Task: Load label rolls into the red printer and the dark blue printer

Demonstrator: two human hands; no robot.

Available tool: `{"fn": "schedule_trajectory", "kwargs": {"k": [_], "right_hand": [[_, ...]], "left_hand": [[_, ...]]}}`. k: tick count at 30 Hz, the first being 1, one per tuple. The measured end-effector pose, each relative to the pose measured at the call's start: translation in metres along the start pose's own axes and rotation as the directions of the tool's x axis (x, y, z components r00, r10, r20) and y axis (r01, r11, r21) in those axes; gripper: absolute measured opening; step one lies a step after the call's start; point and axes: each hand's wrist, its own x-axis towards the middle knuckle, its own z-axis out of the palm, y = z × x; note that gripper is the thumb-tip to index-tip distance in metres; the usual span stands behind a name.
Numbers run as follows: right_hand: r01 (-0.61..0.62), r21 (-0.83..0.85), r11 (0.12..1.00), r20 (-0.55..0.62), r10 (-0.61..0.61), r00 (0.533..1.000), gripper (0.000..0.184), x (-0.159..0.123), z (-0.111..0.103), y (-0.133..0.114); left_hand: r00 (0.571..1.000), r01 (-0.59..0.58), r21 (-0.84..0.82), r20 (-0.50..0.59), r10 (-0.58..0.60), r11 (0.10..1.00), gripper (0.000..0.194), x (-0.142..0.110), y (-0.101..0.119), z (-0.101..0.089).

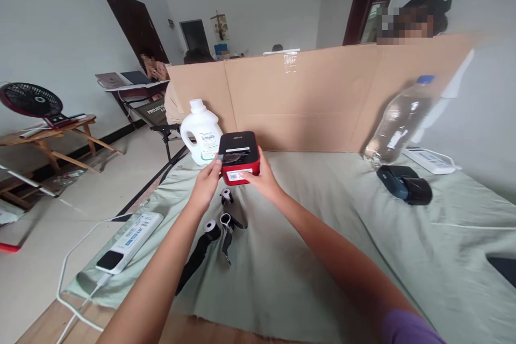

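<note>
A small red and black label printer (239,157) is held up above the cloth between both my hands. It has a dark top with a clear window and a white sticker with a square code on the near side. My left hand (206,185) grips its left side, and my right hand (264,176) wraps its right side with the thumb across the front near the sticker. Below it on the cloth lie several small rolls of black and white strip (227,220), with loose tails. A white jug of liquid (201,131) stands just behind the printer, to the left.
A green-grey cloth (306,226) covers the table. Cardboard (302,99) stands along the back. At right are a tilted clear bottle (399,118), a dark device (403,184) and a white power strip (431,161). Another power strip (131,242) lies left. Other people are behind the cardboard.
</note>
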Motion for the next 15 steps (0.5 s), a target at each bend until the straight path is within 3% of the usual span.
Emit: {"fn": "schedule_trajectory", "kwargs": {"k": [4, 8, 11, 15], "right_hand": [[0.075, -0.091, 0.993, -0.074, -0.082, 0.994, 0.095, -0.054, -0.075, -0.026], [0.085, -0.292, 0.953, -0.147, -0.132, 0.98, 0.092, -0.112, -0.132, -0.027], [0.059, -0.41, 0.91, -0.166, -0.139, 0.976, 0.088, -0.137, -0.151, -0.012], [0.083, -0.439, 0.895, -0.125, -0.152, 0.98, 0.083, -0.142, -0.155, 0.01]], "left_hand": [[0.984, -0.16, 0.105, 0.099, 0.15, 0.982, 0.045, -0.065, 0.011, 0.064], [0.962, -0.224, 0.024, 0.163, 0.217, 0.974, 0.052, -0.117, -0.021, 0.115], [0.956, -0.193, -0.025, 0.221, 0.193, 0.981, 0.06, -0.133, -0.052, 0.132], [0.957, -0.168, -0.02, 0.236, 0.168, 0.986, 0.067, -0.133, -0.073, 0.135]]}}
